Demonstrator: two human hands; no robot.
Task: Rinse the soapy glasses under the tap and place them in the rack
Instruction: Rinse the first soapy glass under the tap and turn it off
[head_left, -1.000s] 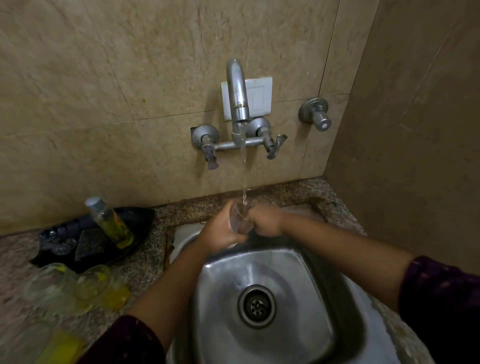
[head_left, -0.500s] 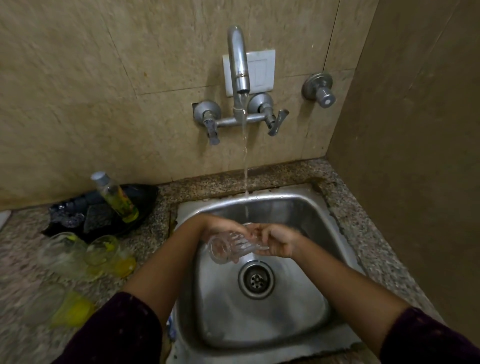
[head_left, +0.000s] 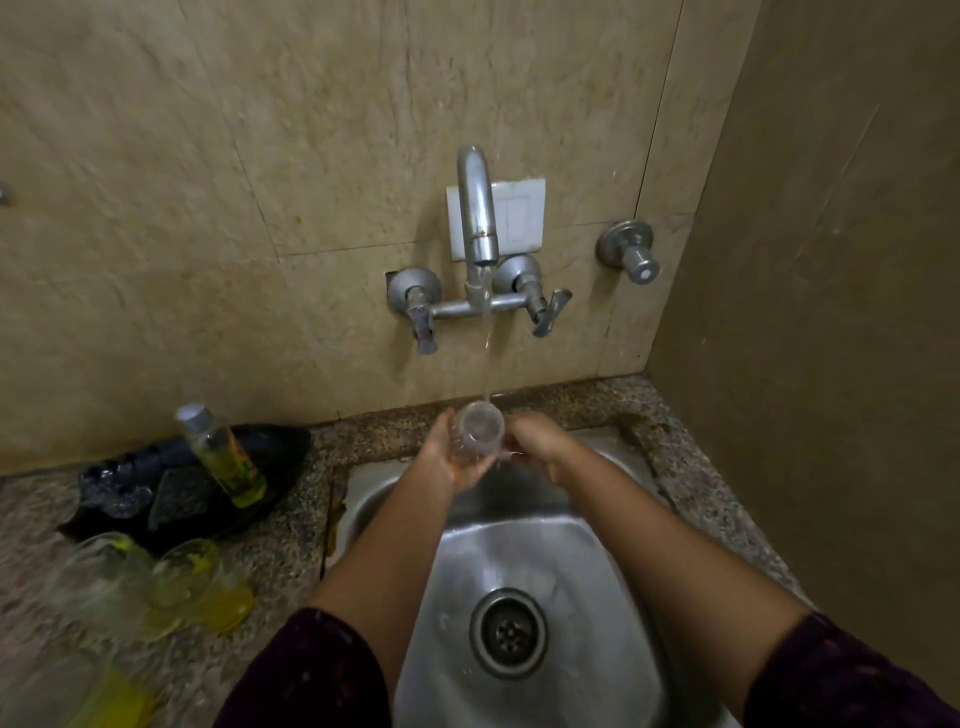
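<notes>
Head view looks down on my two hands meeting at the back of the steel sink (head_left: 582, 582), where I hold a small clear glass (head_left: 480, 428) mouth-up right under the thin stream from the wall tap (head_left: 477, 208). My left hand (head_left: 452, 457) wraps the glass's lower wall from the left, fingers curled round it, and my right hand (head_left: 535, 444) closes on it from the other side; how far those fingertips reach round the far side I cannot tell, since the glass and water blur them. I judge the glass to be light and rigid but easy to break, and with soap film and running water on it the wall will be slick, so the safest hold is low on the body with the palm cupped beneath the base, not a pinch at the thin rim. Squeezing harder would only make it shoot out; a wrap-round hold with the second hand steadying seems better. On the speckled granite counter (head_left: 291, 519) to my left lie more glasses (head_left: 156, 577) with yellowish soap on them, not yet rinsed, beside a black tray (head_left: 280, 457) that carries a bottle of yellow dish liquid (head_left: 223, 457). I see no rack here, so carrying the wet glass there will call for a firm one-handed grip round its middle.
</notes>
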